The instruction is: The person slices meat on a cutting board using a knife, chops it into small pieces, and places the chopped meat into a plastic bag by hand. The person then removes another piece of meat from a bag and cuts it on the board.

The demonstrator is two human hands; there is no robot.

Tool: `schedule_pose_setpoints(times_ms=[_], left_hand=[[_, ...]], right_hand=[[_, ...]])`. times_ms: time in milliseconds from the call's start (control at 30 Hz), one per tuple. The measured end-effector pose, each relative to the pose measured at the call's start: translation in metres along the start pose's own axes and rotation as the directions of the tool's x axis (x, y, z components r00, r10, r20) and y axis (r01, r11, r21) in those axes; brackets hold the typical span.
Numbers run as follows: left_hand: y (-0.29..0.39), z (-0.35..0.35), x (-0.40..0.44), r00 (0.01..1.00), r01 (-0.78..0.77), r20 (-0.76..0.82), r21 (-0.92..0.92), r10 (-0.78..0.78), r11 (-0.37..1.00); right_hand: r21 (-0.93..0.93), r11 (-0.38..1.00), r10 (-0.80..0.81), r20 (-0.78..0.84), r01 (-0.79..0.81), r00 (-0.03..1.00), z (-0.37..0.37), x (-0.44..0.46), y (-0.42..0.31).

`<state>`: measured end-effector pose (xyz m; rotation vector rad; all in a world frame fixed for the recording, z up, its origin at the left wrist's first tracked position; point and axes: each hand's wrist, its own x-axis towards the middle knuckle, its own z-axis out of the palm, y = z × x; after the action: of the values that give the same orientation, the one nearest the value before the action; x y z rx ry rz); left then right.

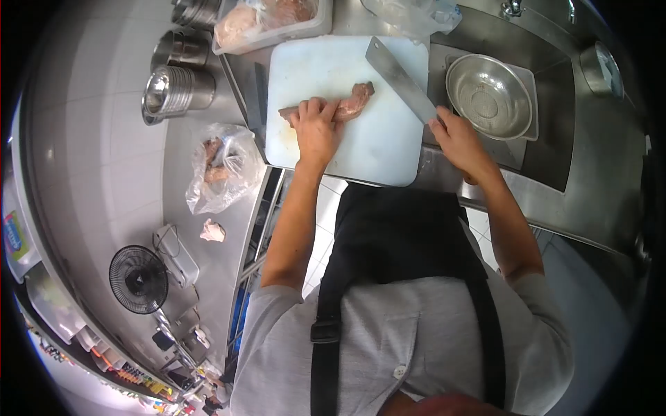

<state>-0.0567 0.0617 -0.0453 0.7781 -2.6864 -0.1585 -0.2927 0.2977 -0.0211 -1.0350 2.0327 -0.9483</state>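
Observation:
A long strip of raw meat (355, 104) lies on a white cutting board (374, 156). My left hand (318, 132) rests on the strip's left part, its fingers spread over the meat and partly covering it. In my right hand (458, 142) is the handle of a cleaver (402, 82), with my fingers wrapped round it. The broad blade points up and to the left over the board's right side, apart from the meat. Most of the handle is hidden in my grip.
Above the board stands a plastic tub (277, 35) of bagged meat. To the left are a clear bag of meat (222, 166), a small meat piece (213, 231), stacked steel pots (177, 90) and a fan (139, 279). A steel colander (489, 97) sits at the sink (548, 149) on the right.

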Motion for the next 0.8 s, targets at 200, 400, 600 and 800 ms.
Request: schedule_pose_setpoints(times_ms=[200,400,600,800], left_hand=[[0.024,-0.005,0.008,1.000,-0.002,0.023,-0.251,0.008,0.968],[0.022,0.005,0.017,0.996,0.030,0.084,-0.286,-0.006,0.958],[0.026,-0.001,0.022,0.993,0.062,0.117,-0.249,-0.034,0.967],[0.026,0.000,0.021,0.995,0.047,0.096,-0.255,-0.023,0.966]], right_hand=[[-0.032,0.999,0.014,0.022,-0.013,1.000,-0.009,-0.016,-0.027],[-0.041,0.999,-0.005,0.033,0.007,0.999,-0.020,-0.044,-0.053],[-0.103,0.995,0.002,0.035,0.001,0.999,-0.004,-0.055,-0.058],[-0.309,0.950,-0.049,0.003,0.047,0.999,0.024,-0.046,-0.068]])
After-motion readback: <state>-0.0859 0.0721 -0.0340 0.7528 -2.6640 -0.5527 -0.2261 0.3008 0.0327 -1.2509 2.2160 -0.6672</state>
